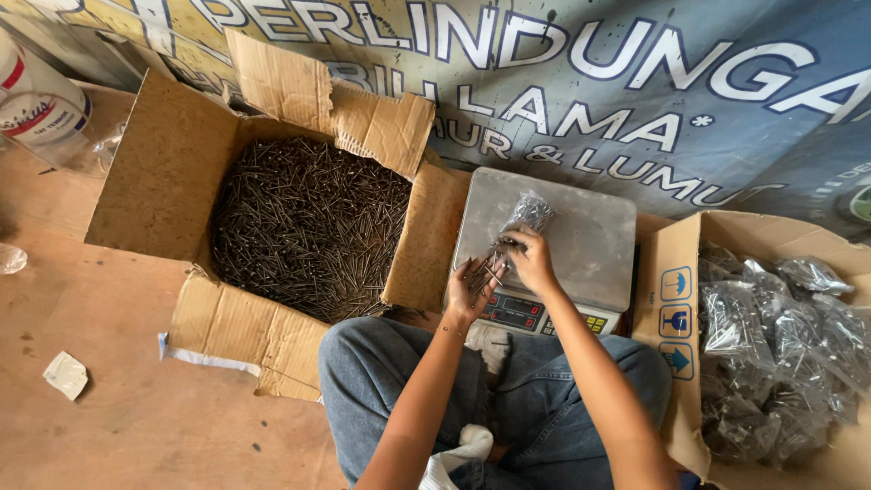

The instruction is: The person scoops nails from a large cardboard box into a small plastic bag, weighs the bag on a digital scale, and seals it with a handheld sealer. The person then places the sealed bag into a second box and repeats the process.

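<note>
left hand (467, 289) cups nails (481, 272); right hand (531, 259) holds bag (526, 214) on scale (590, 236).

One cam on my head, looking steeply down past my knees at the floor (136, 426), close range; banner wall far.
</note>
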